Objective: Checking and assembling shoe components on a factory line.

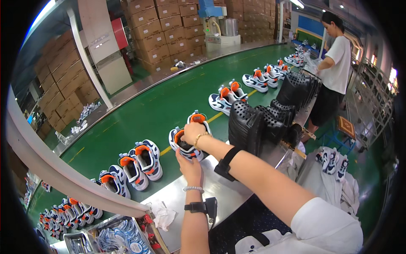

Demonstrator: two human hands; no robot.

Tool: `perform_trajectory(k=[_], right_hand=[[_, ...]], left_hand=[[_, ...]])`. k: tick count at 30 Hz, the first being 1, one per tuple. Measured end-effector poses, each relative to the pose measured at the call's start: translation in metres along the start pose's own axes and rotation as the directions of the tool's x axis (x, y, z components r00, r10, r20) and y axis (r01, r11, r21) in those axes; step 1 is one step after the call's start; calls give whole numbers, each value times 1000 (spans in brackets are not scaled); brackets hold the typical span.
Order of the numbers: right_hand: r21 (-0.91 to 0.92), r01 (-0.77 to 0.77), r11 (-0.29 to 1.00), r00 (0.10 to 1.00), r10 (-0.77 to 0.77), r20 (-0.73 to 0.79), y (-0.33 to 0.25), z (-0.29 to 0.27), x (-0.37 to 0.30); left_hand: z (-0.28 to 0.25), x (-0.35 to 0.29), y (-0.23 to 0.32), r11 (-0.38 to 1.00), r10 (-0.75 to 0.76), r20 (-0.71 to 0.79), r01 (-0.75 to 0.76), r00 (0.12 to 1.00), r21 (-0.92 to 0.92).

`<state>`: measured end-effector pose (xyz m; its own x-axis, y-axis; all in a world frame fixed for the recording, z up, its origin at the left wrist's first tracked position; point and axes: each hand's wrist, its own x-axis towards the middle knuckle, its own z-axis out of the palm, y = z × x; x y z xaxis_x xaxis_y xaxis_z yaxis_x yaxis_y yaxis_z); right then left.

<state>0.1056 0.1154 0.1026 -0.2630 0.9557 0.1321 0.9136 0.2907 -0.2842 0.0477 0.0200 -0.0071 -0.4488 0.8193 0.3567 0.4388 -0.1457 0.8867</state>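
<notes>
A white, navy and orange sneaker [184, 148] stands on the green conveyor belt in front of me. My left hand [190, 166] grips its near end from below, thumb and fingers against the side. Above it, my right hand [194, 133] is closed, with its fingertips down in the shoe's orange-lined opening; what they pinch is hidden. The other sneaker [200, 119] of this pair sits right behind my right hand. To the left, a matching pair of sneakers [146, 160] rests on the belt.
More sneakers [224, 100] line the belt ahead. Tall black perforated stacks [245, 127] stand right of my right forearm. A metal tabletop [228, 184] lies under my arms, with a bin of blue-white tags [120, 239] at lower left. A co-worker [336, 63] stands farther right.
</notes>
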Motion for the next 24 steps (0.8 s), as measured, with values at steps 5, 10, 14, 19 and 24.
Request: perform_trajectory(k=[5,10,14,19,24], right_hand=[[-13,-34,999,993,32,-112,-8,68,7],[90,37,995,982,-53,181,-9,57,9],[-102,146,984,981,-130,143,-14,62,16],[25,89,996,991,-91,97,-5,60,19],[209,467,859,863,-393,-317,6,28,-66]], left_hand=[[7,-3,1,997,-25,-14,26,1000,68],[-3,-5,-5,984,-30,32,24,999,178],[-4,-2,0,994,2,16,-3,1000,106],[3,-1,8,999,-43,-30,43,999,16],[-7,15,-17,897,282,98,-299,954,327]])
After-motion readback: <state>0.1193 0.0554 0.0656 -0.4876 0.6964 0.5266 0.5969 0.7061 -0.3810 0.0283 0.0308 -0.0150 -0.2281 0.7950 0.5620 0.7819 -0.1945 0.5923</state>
